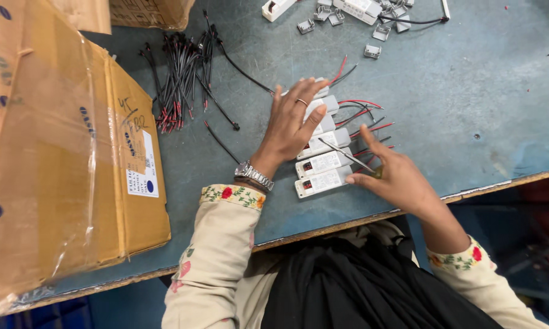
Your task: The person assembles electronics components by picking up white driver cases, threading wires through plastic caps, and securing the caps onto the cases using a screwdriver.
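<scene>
A row of several small white rectangular modules (323,163) with red and black wire leads lies side by side on the grey-blue table (469,97). My left hand (291,122), with a ring and a metal wristwatch, rests flat on the upper modules, fingers spread. My right hand (396,173) sits at the right end of the row, among the wire leads. It grips a thin metal screwdriver (346,154) whose shaft points up-left over the lower modules.
A large taped cardboard box (61,158) fills the left side. A bundle of black and red wires (180,79) lies behind my left hand. More white housings and small grey clips (347,15) sit at the far edge. The table's front edge (347,222) runs just before me.
</scene>
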